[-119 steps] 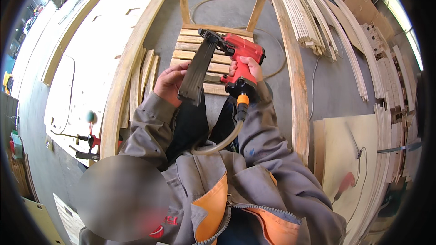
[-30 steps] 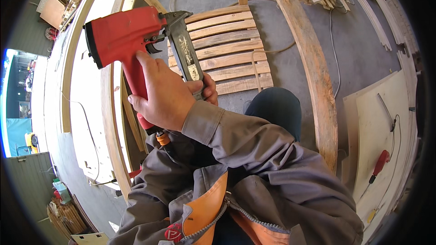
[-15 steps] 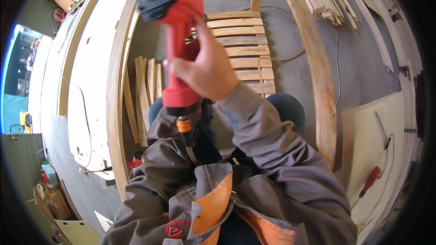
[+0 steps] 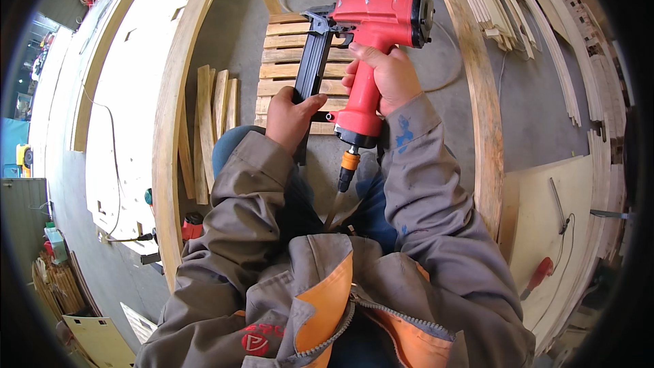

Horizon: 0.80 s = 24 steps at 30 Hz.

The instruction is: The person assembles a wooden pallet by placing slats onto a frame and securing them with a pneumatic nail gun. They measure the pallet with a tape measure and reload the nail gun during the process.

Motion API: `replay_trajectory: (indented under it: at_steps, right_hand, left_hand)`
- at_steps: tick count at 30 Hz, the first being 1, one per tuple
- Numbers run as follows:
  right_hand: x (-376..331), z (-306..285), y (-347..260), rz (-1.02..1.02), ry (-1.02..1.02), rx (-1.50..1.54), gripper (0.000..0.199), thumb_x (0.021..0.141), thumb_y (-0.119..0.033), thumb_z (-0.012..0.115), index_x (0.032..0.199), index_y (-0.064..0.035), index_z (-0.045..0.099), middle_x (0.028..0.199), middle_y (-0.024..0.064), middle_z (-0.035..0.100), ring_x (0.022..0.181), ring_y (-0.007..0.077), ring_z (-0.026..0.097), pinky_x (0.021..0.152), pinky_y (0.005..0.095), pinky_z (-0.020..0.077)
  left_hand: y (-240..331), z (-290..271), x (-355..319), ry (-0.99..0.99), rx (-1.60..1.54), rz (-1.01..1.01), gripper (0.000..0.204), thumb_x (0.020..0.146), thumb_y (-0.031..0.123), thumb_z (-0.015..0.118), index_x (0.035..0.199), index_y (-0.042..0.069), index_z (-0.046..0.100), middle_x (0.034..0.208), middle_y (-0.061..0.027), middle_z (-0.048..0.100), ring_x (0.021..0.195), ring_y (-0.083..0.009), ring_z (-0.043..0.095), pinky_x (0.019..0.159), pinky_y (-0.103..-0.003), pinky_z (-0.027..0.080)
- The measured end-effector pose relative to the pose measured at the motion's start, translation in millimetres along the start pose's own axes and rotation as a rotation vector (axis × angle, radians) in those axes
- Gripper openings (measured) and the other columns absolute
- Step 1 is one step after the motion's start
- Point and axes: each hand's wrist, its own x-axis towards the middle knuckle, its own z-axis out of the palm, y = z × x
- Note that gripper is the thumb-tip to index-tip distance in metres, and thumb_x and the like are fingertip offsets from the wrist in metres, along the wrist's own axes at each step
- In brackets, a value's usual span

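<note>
A red pneumatic nail gun (image 4: 378,17) lies on its side in the air before me. My right hand (image 4: 395,78) is wrapped round its handle, with a finger near the trigger. On its long black magazine (image 4: 313,58), my left hand (image 4: 289,116) closes with thumb and fingers. An orange and black air coupling (image 4: 349,161) hangs from the base of the handle, and a hose (image 4: 334,211) runs from it toward my lap. Below the gun, a slatted wooden piece (image 4: 272,71) rests on the floor, partly covered by the gun and my hands.
Long wooden beams flank me, one on the left (image 4: 174,109) and one on the right (image 4: 480,116). Short wood strips (image 4: 218,105) stand by the left beam. A red-handled tool (image 4: 540,274) lies on a board at right. Stacked slats (image 4: 480,0) are at upper right.
The nail gun has swung round, its head from upper left to upper right, and come into clear view. My left hand, hidden before, now grips the magazine.
</note>
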Motion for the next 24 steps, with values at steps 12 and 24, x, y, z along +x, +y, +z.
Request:
replay_trajectory:
  at_steps: [12,24]
  right_hand:
    - [7.1,-2.9,5.8,-0.008,-0.032,0.066,0.014,0.086,-0.009,0.065,0.096,-0.0007,0.060,0.076,0.0083,0.063,0.060,0.0193,0.062,0.054,0.0354,0.0542]
    - [-4.7,-17.8,11.1,-0.019,0.055,0.102,0.012,0.086,-0.009,0.066,0.092,-0.0027,0.058,0.075,0.0084,0.062,0.060,0.0203,0.062,0.054,0.0372,0.0543]
  left_hand:
    - [-2.2,-11.1,2.2,-0.153,-0.203,-0.108,0.025,0.085,0.017,0.065,0.092,-0.007,0.064,0.077,-0.0073,0.062,0.067,-0.0145,0.056,0.060,-0.030,0.043]
    - [4.2,-7.1,-0.9,-0.237,-0.421,-0.124,0.046,0.090,0.016,0.059,0.130,-0.008,0.055,0.107,-0.0137,0.065,0.091,-0.0179,0.061,0.082,-0.028,0.049]
